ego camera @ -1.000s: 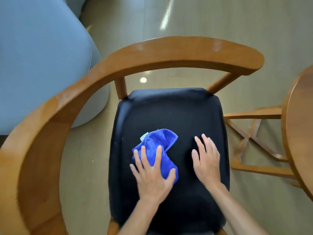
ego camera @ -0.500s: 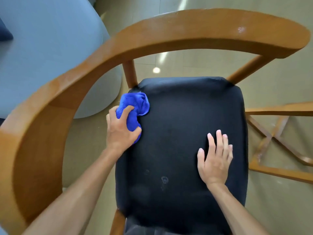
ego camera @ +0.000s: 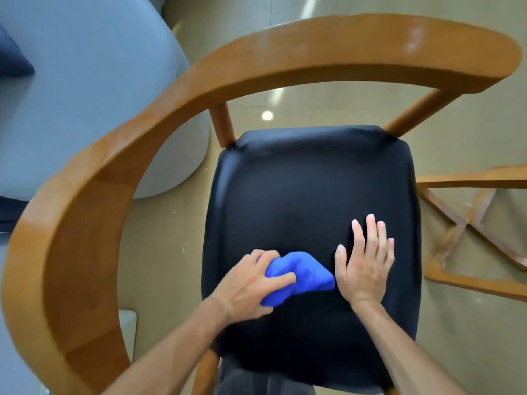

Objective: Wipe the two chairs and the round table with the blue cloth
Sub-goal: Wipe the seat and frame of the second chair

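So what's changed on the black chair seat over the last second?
The left hand, gripping the bunched blue cloth, swept from mid-seat to the black padded seat's far left corner, then back toward the near edge beside the right hand. The right hand stayed flat on the seat.

Bright, even indoor light fills the scene. The glossy beige tiled floor [ego camera: 322, 106] mirrors a round lamp spot and pale streaks at the far side. Sheen whitens the top of the curved orange-brown wooden chair backrest [ego camera: 285, 58]. Wide-angle bending warps the edges. The bunched blue cloth [ego camera: 302, 273] and left hand [ego camera: 248, 289] are motion-blurred; shadows stay soft.
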`<control>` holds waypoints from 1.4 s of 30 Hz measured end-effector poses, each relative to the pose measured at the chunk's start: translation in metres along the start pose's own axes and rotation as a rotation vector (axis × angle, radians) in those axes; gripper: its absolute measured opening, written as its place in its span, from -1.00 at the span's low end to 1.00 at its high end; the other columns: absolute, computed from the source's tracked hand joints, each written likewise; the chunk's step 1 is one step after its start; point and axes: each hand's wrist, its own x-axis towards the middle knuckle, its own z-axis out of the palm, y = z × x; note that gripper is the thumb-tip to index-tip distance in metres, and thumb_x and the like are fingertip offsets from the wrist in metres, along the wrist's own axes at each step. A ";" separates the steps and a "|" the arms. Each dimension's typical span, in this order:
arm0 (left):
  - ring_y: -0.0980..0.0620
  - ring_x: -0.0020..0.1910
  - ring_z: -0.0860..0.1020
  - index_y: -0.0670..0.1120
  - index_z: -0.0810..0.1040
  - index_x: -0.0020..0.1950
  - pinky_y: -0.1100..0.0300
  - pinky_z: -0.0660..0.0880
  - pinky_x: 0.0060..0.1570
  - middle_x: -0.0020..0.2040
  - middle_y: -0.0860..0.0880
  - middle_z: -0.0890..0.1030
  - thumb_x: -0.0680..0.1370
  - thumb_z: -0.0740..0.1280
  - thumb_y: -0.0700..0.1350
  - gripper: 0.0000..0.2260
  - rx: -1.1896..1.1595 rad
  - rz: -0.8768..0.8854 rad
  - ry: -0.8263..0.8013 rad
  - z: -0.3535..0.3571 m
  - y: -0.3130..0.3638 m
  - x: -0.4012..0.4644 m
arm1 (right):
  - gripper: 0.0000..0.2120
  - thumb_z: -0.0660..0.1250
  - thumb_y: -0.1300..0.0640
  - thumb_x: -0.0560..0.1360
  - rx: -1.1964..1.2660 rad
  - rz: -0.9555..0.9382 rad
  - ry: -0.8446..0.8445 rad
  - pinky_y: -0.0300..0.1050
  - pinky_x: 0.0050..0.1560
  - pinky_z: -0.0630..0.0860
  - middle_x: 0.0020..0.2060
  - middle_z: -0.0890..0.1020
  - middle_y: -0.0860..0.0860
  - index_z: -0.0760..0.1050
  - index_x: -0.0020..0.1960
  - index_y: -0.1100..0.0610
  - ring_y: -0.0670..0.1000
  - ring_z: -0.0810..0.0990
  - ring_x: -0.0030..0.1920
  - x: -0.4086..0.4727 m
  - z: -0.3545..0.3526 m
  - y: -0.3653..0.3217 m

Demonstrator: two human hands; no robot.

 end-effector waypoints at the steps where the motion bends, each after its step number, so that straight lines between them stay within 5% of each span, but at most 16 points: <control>1: -0.18 -0.06 0.45 0.02 0.40 0.17 0.01 0.48 -0.11 0.06 -0.21 0.47 0.28 0.33 -0.06 -0.55 -0.021 -0.025 0.051 -0.008 -0.016 0.011 | -0.47 0.10 0.00 0.53 0.000 -0.001 -0.001 0.20 0.49 0.06 0.50 0.24 0.17 0.30 0.45 0.18 0.20 0.15 0.51 0.000 0.000 -0.001; 4: -0.17 -0.01 0.38 -0.03 0.41 0.18 -0.03 0.42 -0.03 0.03 -0.30 0.48 0.24 0.42 -0.13 -0.48 0.025 -0.201 0.228 -0.034 -0.059 0.037 | -0.48 0.10 -0.01 0.54 -0.009 -0.006 -0.009 0.18 0.50 0.04 0.50 0.24 0.16 0.30 0.45 0.18 0.19 0.14 0.52 0.001 -0.001 -0.002; 8: -0.25 0.16 0.34 0.02 0.42 0.30 -0.05 0.43 0.15 0.24 -0.24 0.32 0.36 0.44 -0.07 -0.48 -0.017 -0.898 0.329 -0.076 -0.121 0.045 | -0.48 0.10 -0.01 0.55 -0.016 -0.006 -0.030 0.17 0.50 0.02 0.51 0.22 0.15 0.29 0.46 0.16 0.19 0.12 0.53 0.001 -0.001 -0.002; 10: -0.24 0.19 0.36 0.04 0.43 0.29 0.03 0.38 0.19 0.23 -0.19 0.30 0.39 0.43 -0.05 -0.52 -0.161 -1.065 0.363 -0.069 -0.109 0.035 | -0.49 0.09 -0.01 0.55 -0.014 0.002 -0.040 0.18 0.50 0.02 0.52 0.21 0.15 0.28 0.46 0.15 0.18 0.11 0.53 0.001 -0.002 -0.004; 13: -0.23 0.06 0.38 0.05 0.42 0.19 0.03 0.44 0.03 0.16 -0.18 0.32 0.31 0.45 -0.06 -0.52 -0.182 -0.963 0.404 -0.034 -0.041 0.005 | -0.48 0.08 -0.01 0.55 -0.025 0.006 -0.047 0.19 0.50 0.03 0.51 0.21 0.15 0.27 0.46 0.16 0.19 0.11 0.53 0.002 -0.003 -0.007; 16: -0.21 -0.07 0.44 0.07 0.41 0.11 0.16 0.49 -0.33 0.12 -0.12 0.32 0.14 0.46 -0.05 -0.44 -0.133 -0.565 0.127 -0.003 0.036 -0.029 | -0.48 0.08 -0.01 0.55 -0.021 0.007 -0.045 0.21 0.49 0.05 0.51 0.22 0.17 0.28 0.45 0.18 0.20 0.13 0.52 0.004 -0.005 -0.008; 19: -0.16 -0.14 0.46 0.08 0.40 0.09 0.15 0.53 -0.32 0.09 -0.13 0.37 0.17 0.41 -0.04 -0.49 -0.105 -0.179 -0.156 0.015 0.062 -0.049 | -0.48 0.07 -0.01 0.54 -0.011 0.008 -0.035 0.23 0.48 0.08 0.50 0.23 0.17 0.29 0.44 0.20 0.21 0.15 0.51 0.003 -0.004 -0.007; 21: -0.15 -0.16 0.45 0.08 0.40 0.10 0.11 0.53 -0.23 0.08 -0.14 0.42 0.24 0.40 -0.04 -0.55 -0.047 -0.075 -0.137 0.007 0.034 -0.042 | -0.47 0.07 -0.01 0.54 -0.010 0.001 -0.036 0.22 0.48 0.07 0.50 0.23 0.17 0.30 0.44 0.20 0.21 0.15 0.52 0.003 -0.003 -0.005; 24: -0.19 -0.15 0.46 0.06 0.42 0.14 0.10 0.55 -0.19 0.10 -0.13 0.37 0.20 0.44 -0.07 -0.48 -0.048 -0.244 0.033 -0.017 -0.018 -0.021 | -0.47 0.08 0.00 0.54 -0.015 -0.002 -0.036 0.20 0.49 0.05 0.51 0.23 0.17 0.29 0.45 0.20 0.20 0.14 0.52 0.001 -0.002 -0.004; 29: -0.14 -0.01 0.46 0.13 0.38 0.15 0.19 0.41 -0.41 0.15 -0.03 0.32 0.20 0.51 -0.13 -0.42 -0.173 -0.648 0.209 -0.025 -0.025 -0.002 | -0.47 0.06 -0.02 0.55 -0.014 -0.005 -0.053 0.18 0.49 0.02 0.51 0.22 0.16 0.27 0.45 0.18 0.20 0.13 0.52 0.002 -0.004 -0.004; 37: -0.23 -0.03 0.37 -0.04 0.47 0.17 -0.05 0.50 -0.11 0.17 -0.21 0.38 0.22 0.45 -0.22 -0.47 -0.053 -0.797 0.394 -0.005 0.016 0.034 | -0.49 0.09 0.00 0.54 0.045 0.016 -0.120 0.17 0.49 0.02 0.50 0.24 0.15 0.32 0.43 0.18 0.17 0.12 0.52 0.004 -0.010 -0.006; 42: -0.14 0.20 0.40 0.06 0.43 0.32 -0.03 0.39 0.08 0.27 -0.09 0.42 0.44 0.28 0.12 -0.54 -0.222 -0.647 0.364 -0.018 0.070 0.072 | -0.51 0.10 -0.02 0.56 0.471 0.187 -0.235 0.17 0.50 0.11 0.53 0.19 0.02 0.31 0.46 0.08 0.01 0.05 0.53 0.012 -0.044 -0.037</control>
